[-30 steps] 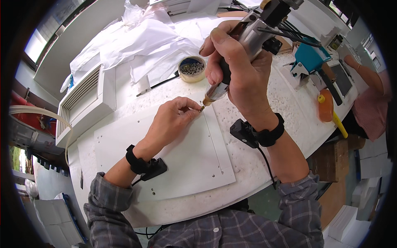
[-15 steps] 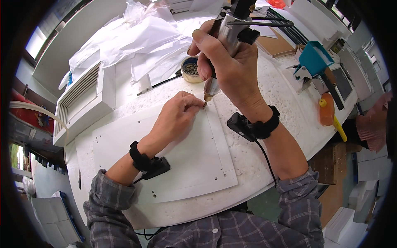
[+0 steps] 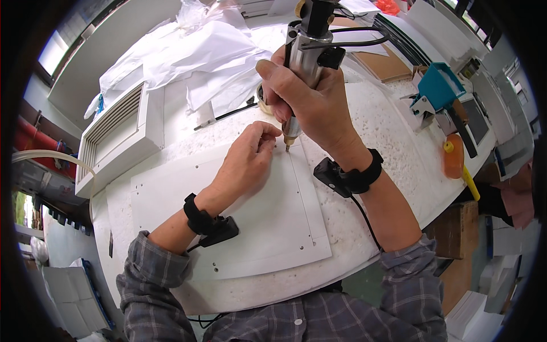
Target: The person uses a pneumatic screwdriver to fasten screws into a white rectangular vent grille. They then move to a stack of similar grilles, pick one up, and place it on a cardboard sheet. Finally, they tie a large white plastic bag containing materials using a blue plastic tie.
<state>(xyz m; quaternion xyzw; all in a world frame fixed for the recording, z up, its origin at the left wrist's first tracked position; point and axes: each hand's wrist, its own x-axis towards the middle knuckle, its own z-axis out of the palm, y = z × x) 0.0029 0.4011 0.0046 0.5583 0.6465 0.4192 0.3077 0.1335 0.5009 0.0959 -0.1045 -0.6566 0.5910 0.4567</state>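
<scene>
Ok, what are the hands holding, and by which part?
The right hand grips a powered screwdriver around its body; whether the left hand holds anything can't be told.

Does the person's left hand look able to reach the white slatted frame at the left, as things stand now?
Probably yes: between the left hand and the slatted frame I see only the flat white panel and tabletop, nothing standing up. Whether the hand holds something small is hard to tell.
</scene>
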